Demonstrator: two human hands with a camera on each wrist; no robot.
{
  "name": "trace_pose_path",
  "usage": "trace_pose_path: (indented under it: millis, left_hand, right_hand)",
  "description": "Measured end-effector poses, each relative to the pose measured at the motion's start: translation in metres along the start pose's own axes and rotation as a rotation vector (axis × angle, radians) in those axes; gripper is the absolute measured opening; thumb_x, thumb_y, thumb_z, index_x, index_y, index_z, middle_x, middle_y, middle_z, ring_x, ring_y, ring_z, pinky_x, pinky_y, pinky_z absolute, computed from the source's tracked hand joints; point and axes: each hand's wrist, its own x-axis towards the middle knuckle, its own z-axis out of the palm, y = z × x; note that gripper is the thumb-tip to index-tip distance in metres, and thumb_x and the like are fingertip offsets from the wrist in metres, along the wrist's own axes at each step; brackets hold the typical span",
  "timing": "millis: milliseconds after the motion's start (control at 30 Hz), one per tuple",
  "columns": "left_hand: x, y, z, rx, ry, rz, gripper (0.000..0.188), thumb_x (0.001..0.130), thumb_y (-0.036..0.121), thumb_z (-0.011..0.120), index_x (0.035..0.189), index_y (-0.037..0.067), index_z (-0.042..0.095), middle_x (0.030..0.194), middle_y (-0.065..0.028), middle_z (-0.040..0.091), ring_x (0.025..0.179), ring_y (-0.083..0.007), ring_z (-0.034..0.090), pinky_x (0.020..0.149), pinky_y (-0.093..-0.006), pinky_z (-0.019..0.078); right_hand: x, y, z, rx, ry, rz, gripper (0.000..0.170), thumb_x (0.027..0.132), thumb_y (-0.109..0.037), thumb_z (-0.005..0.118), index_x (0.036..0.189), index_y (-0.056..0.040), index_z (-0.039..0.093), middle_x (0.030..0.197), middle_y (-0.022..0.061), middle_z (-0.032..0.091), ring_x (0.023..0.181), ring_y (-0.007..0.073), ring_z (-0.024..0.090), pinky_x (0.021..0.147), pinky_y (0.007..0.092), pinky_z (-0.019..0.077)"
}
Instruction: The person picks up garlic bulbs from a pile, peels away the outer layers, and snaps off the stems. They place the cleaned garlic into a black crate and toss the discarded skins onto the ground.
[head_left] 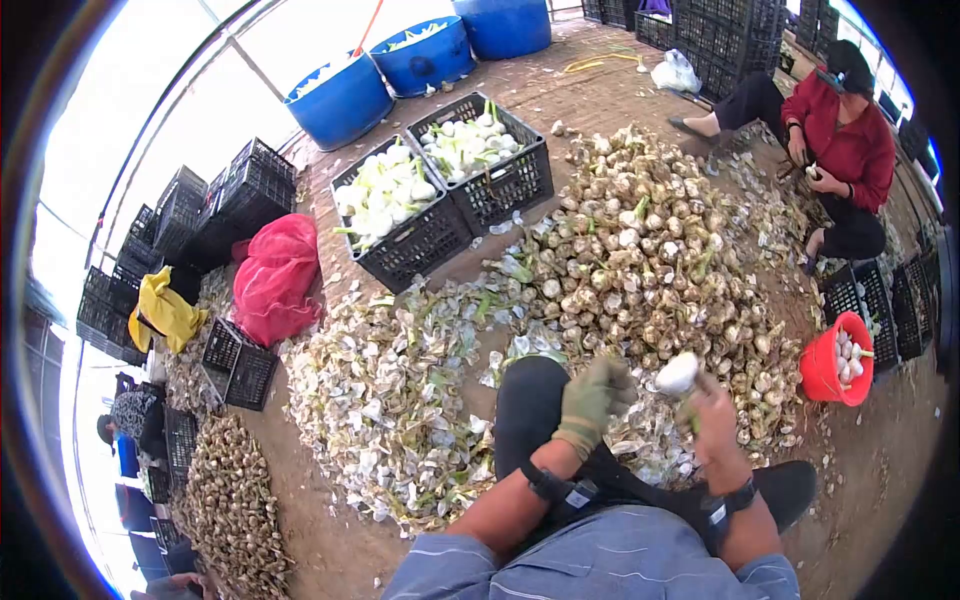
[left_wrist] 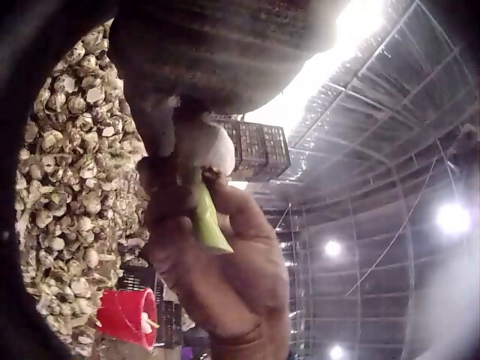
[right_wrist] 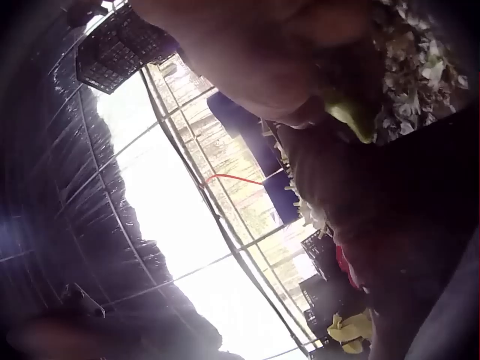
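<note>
The brown earthen floor (head_left: 330, 530) carries a broad heap of unpeeled garlic bulbs (head_left: 640, 260), with a spread of papery skins (head_left: 375, 410) beside it. Two filled black crates (head_left: 512, 192) stand side by side behind the skins. A red bucket (head_left: 813, 376), blue tubs (head_left: 345, 112), a pink net sack (head_left: 278, 265) and a smaller garlic pile (head_left: 230, 490) also rest on the ground.

I can see a red sack (head_left: 278, 265), a yellow cloth (head_left: 165, 308) to its left, black crates (head_left: 255, 185) behind it, and, well off to its right, a plastic bag (head_left: 677, 72) and a seated person (head_left: 845, 140).
</note>
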Motion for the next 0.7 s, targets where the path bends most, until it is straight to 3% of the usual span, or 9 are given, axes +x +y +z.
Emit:
trace_pose_path:
  millis: [33,133,200,267,333,433,533,667,700]
  left_hand:
    - [0.008,0.004,-0.008,-0.075,0.011,-0.003,0.036,0.100,0.037,0.053,0.101,0.003,0.065,0.091,-0.0064,0.067,0.074,-0.0190,0.068,0.060,-0.0321,0.0546]
    - [0.017,-0.017,-0.010,0.384,-0.102,0.384,0.041,0.101,0.037,0.053,0.120,0.001,0.057,0.102,-0.0083,0.066,0.078,-0.0184,0.067,0.062,-0.0334,0.0558]
    - [0.019,-0.027,0.000,0.476,-0.286,0.414,0.043,0.101,0.033,0.052,0.130,0.001,0.053,0.107,-0.0093,0.065,0.082,-0.0183,0.067,0.067,-0.0335,0.0568]
    - [0.002,-0.001,0.012,0.336,-0.392,0.055,0.046,0.100,0.025,0.054,0.138,-0.001,0.049,0.114,-0.0096,0.064,0.093,-0.0186,0.065,0.082,-0.0315,0.0549]
    - [0.014,-0.014,0.000,0.345,-0.446,0.041,0.049,0.098,0.023,0.057,0.139,-0.002,0.049,0.118,-0.0095,0.063,0.096,-0.0178,0.064,0.085,-0.0305,0.0529]
    - [0.003,0.027,-0.009,0.388,-0.424,0.233,0.050,0.094,0.020,0.061,0.137,-0.003,0.051,0.121,-0.0102,0.062,0.096,-0.0165,0.062,0.085,-0.0306,0.0515]
    - [0.029,0.102,-0.032,0.238,-0.156,0.488,0.042,0.093,0.015,0.062,0.131,-0.001,0.054,0.115,-0.0088,0.062,0.093,-0.0141,0.061,0.076,-0.0265,0.0531]
    - [0.114,0.189,-0.111,-0.058,0.094,0.609,0.030,0.096,0.020,0.056,0.119,0.001,0.055,0.103,-0.0123,0.064,0.080,-0.0213,0.064,0.064,-0.0295,0.0559]
    - [0.139,0.206,-0.135,-0.176,0.150,0.607,0.029,0.098,0.023,0.056,0.118,0.002,0.055,0.099,-0.0123,0.065,0.075,-0.0227,0.064,0.061,-0.0302,0.0561]
  right_hand:
    - [0.006,-0.001,-0.008,0.125,0.037,-0.067,0.047,0.096,-0.017,0.056,0.138,0.0023,0.046,0.106,0.0103,0.066,0.055,0.0112,0.055,0.043,0.0228,0.0423]
    - [0.023,0.025,-0.020,-0.368,-0.101,-0.044,0.037,0.094,-0.020,0.058,0.123,0.0022,0.059,0.094,0.0054,0.068,0.077,0.0103,0.059,0.070,0.0291,0.0495]
    - [0.007,0.017,-0.006,-0.496,-0.060,-0.137,0.036,0.091,-0.024,0.066,0.116,0.0013,0.064,0.100,0.0102,0.069,0.088,0.0149,0.062,0.076,0.0324,0.0508]
    - [-0.006,0.003,-0.003,-0.486,-0.017,-0.177,0.031,0.093,-0.022,0.066,0.116,0.0000,0.062,0.097,0.0083,0.065,0.084,0.0143,0.061,0.074,0.0316,0.0510]
    - [-0.001,0.021,0.003,-0.512,-0.034,-0.235,0.032,0.094,-0.020,0.065,0.118,0.0005,0.061,0.097,0.0074,0.064,0.084,0.0138,0.061,0.072,0.0316,0.0518]
    - [-0.005,-0.015,0.022,-0.249,-0.070,0.003,0.038,0.094,-0.023,0.066,0.123,0.0007,0.058,0.093,0.0049,0.063,0.081,0.0123,0.061,0.069,0.0316,0.0526]
    - [0.028,0.022,-0.011,-0.156,-0.072,-0.079,0.036,0.094,-0.024,0.067,0.119,0.0011,0.061,0.092,0.0050,0.065,0.077,0.0111,0.059,0.068,0.0289,0.0496]
    - [0.047,0.035,-0.013,-0.566,0.018,-0.004,0.031,0.093,-0.022,0.067,0.112,0.0021,0.064,0.088,0.0053,0.066,0.078,0.0111,0.058,0.070,0.0293,0.0487]
    - [0.046,0.044,-0.014,-0.697,0.055,-0.146,0.026,0.089,-0.024,0.070,0.094,0.0016,0.066,0.076,0.0006,0.058,0.069,0.0098,0.052,0.062,0.0285,0.0443]
